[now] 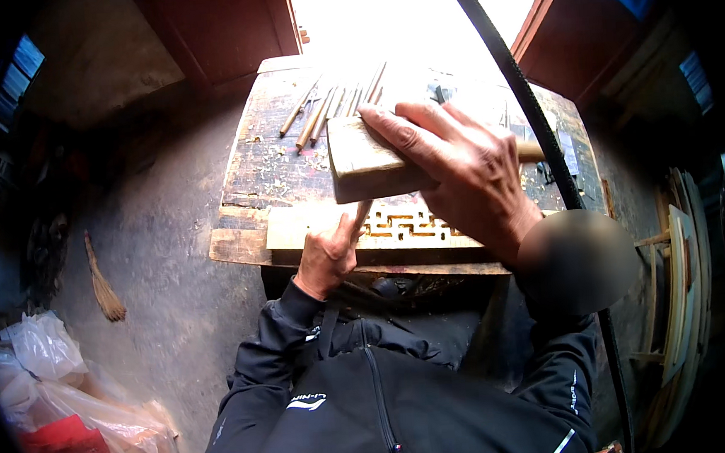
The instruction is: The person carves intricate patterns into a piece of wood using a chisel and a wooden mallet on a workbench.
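Note:
My right hand (479,161) is closed around the head of a wooden mallet (365,170), with its fingers along the block and the handle sticking out to the right behind the wrist. Below the block, my left hand (328,253) grips a chisel (363,215) upright over a carved wooden panel (289,225). Mallet and chisel top meet or overlap in this view; contact is hard to judge. Cut-out lattice openings run along the panel near the bench's front edge. The chisel's tip is hidden by my left hand.
Several more chisels (316,121) lie on the worn wooden bench (242,163), among wood shavings. A dark strap (529,92) crosses the view on the right. On the floor at left are a broom (105,288) and plastic bags (46,354); wooden boards (680,290) lean at right.

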`<state>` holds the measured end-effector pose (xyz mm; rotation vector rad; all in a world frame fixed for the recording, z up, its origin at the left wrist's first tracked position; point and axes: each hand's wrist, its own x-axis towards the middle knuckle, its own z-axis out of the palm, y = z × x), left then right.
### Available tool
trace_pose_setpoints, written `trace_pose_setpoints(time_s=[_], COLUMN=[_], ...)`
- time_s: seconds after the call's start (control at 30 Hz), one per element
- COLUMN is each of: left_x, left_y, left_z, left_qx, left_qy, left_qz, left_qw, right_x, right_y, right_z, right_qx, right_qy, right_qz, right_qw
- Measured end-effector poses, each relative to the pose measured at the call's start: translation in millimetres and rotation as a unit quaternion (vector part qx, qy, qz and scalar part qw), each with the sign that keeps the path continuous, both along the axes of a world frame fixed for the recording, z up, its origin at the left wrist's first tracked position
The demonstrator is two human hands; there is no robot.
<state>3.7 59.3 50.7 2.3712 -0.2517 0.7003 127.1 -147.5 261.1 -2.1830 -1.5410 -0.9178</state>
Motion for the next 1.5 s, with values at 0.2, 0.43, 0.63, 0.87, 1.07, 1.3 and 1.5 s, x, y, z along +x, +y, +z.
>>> trace_pose_setpoints(time_s=[0.2,0.43,0.63,0.87,1.07,1.3,1.5], left_x=[-3.9,-8.2,-10.7,-9.8,-9.8,-8.1,-9.1], left_y=[3.6,7.7,4.7,13.9,8.7,5.5,4.0], left_z=[-2.1,-22.4,-29.5,-39.7,-26.5,-20.0,-16.1], left_qx=[0.010,-0.403,-0.433,-0.095,-0.119,-0.120,-0.126], left_qy=[0.023,0.034,0.030,-0.029,-0.018,-0.020,-0.001], left_qz=[0.003,0.057,0.055,0.060,0.045,0.038,0.038], left_qw=[1.000,0.913,0.899,0.993,0.992,0.992,0.991], right_x=[1.7,-12.5,-15.9,-10.2,-9.0,-8.1,-8.6], right_y=[-9.1,-23.7,-34.9,-31.5,-28.8,-29.9,-29.4], right_z=[11.1,-45.2,-52.2,-56.2,-58.8,-61.3,-59.0], right_qx=[0.228,0.352,0.242,0.184,0.161,0.156,0.175], right_qy=[0.218,0.466,0.449,0.417,0.387,0.379,0.403], right_qz=[0.058,0.048,-0.044,-0.047,-0.055,-0.047,-0.041], right_qw=[0.947,0.810,0.859,0.889,0.906,0.911,0.897])
